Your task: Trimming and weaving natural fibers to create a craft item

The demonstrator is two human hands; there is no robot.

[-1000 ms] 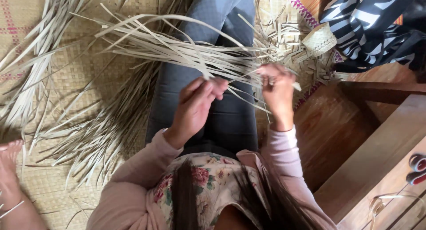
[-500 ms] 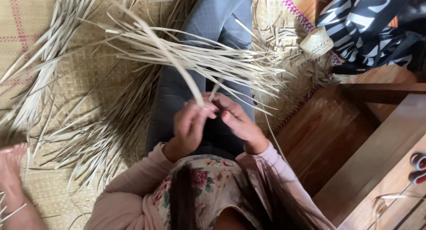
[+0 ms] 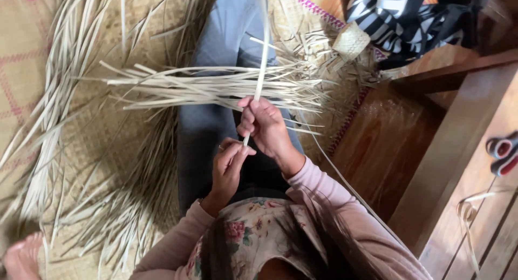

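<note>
A single pale palm-leaf strip (image 3: 262,53) stands nearly upright over my lap. My right hand (image 3: 267,124) is closed around it near its lower part. My left hand (image 3: 229,162) pinches the strip's bottom end just below, fingers touching it. A loose bundle of similar strips (image 3: 205,88) lies crosswise over my grey-trousered legs, just beyond both hands. My pink sleeves and floral top fill the bottom of the view.
Many more dried strips (image 3: 59,123) are scattered over the woven mat (image 3: 27,69) at left. A small woven basket (image 3: 350,39) and black-and-white cloth (image 3: 410,15) lie at top right. Wooden boards (image 3: 458,150) with red-handled scissors (image 3: 502,149) are at right. A bare foot (image 3: 21,255) shows bottom left.
My hands were spread apart on the bundle, then came together. One strip has been drawn out and swung up to near vertical, with both hands now on its lower end.
</note>
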